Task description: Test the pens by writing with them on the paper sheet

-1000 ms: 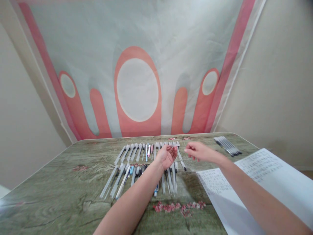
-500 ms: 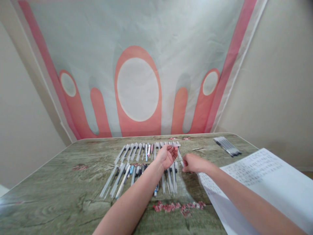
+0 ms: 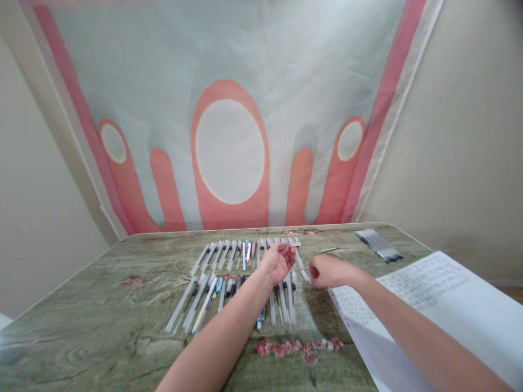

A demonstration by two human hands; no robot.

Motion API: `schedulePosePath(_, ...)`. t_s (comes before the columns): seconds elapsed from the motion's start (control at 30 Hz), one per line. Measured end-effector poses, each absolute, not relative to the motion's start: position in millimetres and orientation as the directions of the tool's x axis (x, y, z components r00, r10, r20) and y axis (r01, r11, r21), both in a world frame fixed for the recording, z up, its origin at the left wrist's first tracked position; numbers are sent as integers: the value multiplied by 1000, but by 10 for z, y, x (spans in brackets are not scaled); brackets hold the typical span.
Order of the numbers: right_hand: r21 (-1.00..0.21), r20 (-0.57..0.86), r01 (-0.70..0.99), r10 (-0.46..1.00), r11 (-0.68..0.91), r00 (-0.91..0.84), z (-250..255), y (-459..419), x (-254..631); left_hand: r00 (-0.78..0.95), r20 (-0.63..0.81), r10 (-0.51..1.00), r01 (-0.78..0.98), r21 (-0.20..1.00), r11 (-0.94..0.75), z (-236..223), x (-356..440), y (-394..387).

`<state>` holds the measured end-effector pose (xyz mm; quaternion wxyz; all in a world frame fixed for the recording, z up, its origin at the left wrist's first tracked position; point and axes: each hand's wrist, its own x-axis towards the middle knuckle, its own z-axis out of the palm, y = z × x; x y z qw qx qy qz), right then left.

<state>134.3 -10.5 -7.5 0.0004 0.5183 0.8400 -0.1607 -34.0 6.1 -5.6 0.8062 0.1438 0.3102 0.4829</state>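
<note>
My left hand (image 3: pixel 279 262) is turned palm up over the right half of the pen rows, its fingers curled. A pale, translucent pen piece (image 3: pixel 293 244) sticks out to the right from between its fingertips. Closed and knuckles up, my right hand (image 3: pixel 329 271) rests just right of the rows; its fingertips are hidden, so what they hold, if anything, does not show. Beside it lies a short clear pen cap (image 3: pixel 305 276), below a slim translucent pen (image 3: pixel 299 257). My left forearm covers part of the front row of pens (image 3: pixel 202 305).
A back row of pens (image 3: pixel 220 255) spans the middle of the wood-patterned table (image 3: pixel 102 321). A bundle of slim black-tipped pens (image 3: pixel 379 245) lies far right. Written paper sheets (image 3: pixel 433 294) cover the right side, under my right forearm. A printed cloth (image 3: pixel 229 152) hangs behind.
My right hand has shifted slightly right, away from the pens, leaving the clear cap in view on the table. My left hand stays almost in place with the pen piece.
</note>
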Motion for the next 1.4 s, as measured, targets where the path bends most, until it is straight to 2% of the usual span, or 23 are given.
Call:
schedulePosePath(0.2, -549, 234, 695, 883, 465, -407, 207, -96, 1412, 266, -336, 904, -695, 583, 421, -69, -310, 56)
schedulePosePath(0.27, -569, 333, 639, 855, 518, -397, 278, -113, 1406, 236, -334, 913, -689, 605, 399, -70, -296, 51)
schedulePosePath(0.4, -525, 465, 628, 812, 574, -353, 336, -138, 1390, 205, -328, 922, -680, 630, 375, -67, -277, 42)
schedulePosePath(0.87, -509, 480, 623, 797, 594, -367, 298, -132, 1363, 222, -330, 917, -655, 646, 391, -53, -257, 12)
schedulePosePath(1.4, -550, 470, 625, 824, 554, -317, 304, -131, 1365, 187, -292, 938, -648, 681, 341, -48, -245, 4)
